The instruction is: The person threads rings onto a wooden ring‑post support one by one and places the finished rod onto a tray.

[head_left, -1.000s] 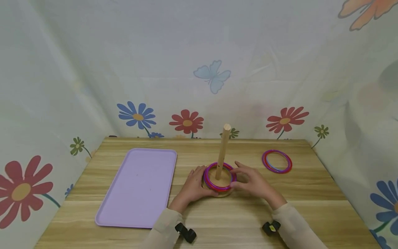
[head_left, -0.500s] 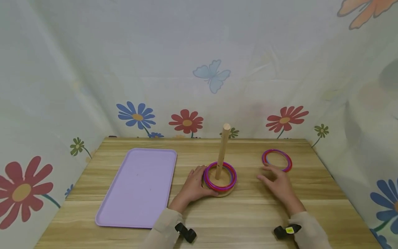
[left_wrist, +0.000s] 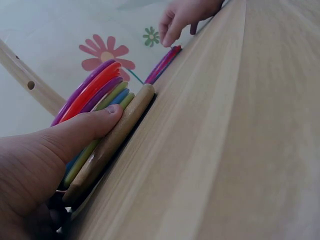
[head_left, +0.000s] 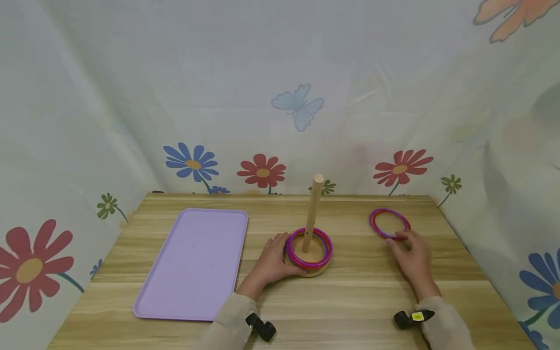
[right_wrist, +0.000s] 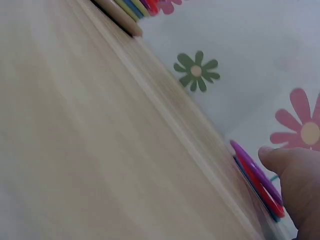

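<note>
My left hand (head_left: 273,262) grips a wooden ring stand (head_left: 313,209) by its round base, thumb along the near rim. The upright peg leans slightly in the head view. Around its foot lies a stack of thin rings; the left wrist view shows purple, red (left_wrist: 90,90), yellow-green and blue edges. My right hand (head_left: 415,255) is at the near right edge of a smaller pile of rings (head_left: 385,210) on the table's right. Purple (right_wrist: 260,172), red and blue edges show there. Thumb and forefinger stand apart; whether the fingertips touch the top ring is hard to tell.
A flat lilac tray (head_left: 192,262) lies left of the stand on the wood-grain table (head_left: 345,301). Behind and at both sides hangs a pale cloth (head_left: 227,97) printed with flowers. A black strap device sits at each wrist.
My right hand has left the rings on the stand and moved right to the smaller ring pile. That pile's near edge looks slightly shifted away. My left hand stays on the stand's base.
</note>
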`<action>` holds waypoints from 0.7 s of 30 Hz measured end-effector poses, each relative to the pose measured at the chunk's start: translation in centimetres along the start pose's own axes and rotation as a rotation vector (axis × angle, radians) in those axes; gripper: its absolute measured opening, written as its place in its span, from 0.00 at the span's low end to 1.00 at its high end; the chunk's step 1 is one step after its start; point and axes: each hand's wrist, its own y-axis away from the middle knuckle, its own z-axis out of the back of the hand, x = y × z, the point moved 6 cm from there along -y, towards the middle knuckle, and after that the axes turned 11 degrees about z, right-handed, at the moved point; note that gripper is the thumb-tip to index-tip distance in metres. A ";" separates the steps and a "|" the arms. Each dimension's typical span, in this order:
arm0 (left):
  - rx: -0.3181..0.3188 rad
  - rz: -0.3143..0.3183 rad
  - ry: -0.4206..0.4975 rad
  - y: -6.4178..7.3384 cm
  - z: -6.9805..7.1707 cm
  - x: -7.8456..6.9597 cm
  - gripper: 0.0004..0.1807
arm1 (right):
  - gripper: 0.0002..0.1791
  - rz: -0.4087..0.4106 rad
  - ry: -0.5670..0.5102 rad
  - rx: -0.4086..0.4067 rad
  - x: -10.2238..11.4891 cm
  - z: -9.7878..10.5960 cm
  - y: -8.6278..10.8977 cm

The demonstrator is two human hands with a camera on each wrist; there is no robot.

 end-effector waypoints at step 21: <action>0.021 0.035 0.004 0.1 -0.1 0.2 0.66 | 0.16 -0.140 0.072 0.223 -1.7 0.5 -0.8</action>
